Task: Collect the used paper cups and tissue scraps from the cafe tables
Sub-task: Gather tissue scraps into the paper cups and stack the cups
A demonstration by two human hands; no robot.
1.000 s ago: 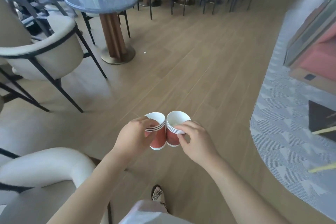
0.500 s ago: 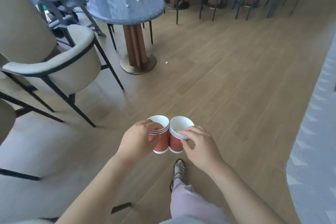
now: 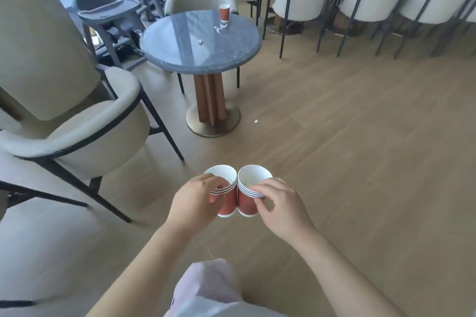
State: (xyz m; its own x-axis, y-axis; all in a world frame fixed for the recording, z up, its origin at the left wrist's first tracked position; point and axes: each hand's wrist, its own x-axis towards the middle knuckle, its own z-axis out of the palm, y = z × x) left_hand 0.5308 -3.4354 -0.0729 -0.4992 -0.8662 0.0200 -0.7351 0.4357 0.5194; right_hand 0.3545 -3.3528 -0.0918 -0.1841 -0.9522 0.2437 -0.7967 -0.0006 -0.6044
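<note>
Above the floor, each hand grips a stack of nested, empty-looking cups.

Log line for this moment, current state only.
left hand: holds cup stack | right hand: holds second stack | ahead: round table, cup, scraps

The round table is closer and more in the middle of the view than before. The cup on it looks bigger, and the little white scraps beside it show better. The carpet on the right has gone from view.
</note>
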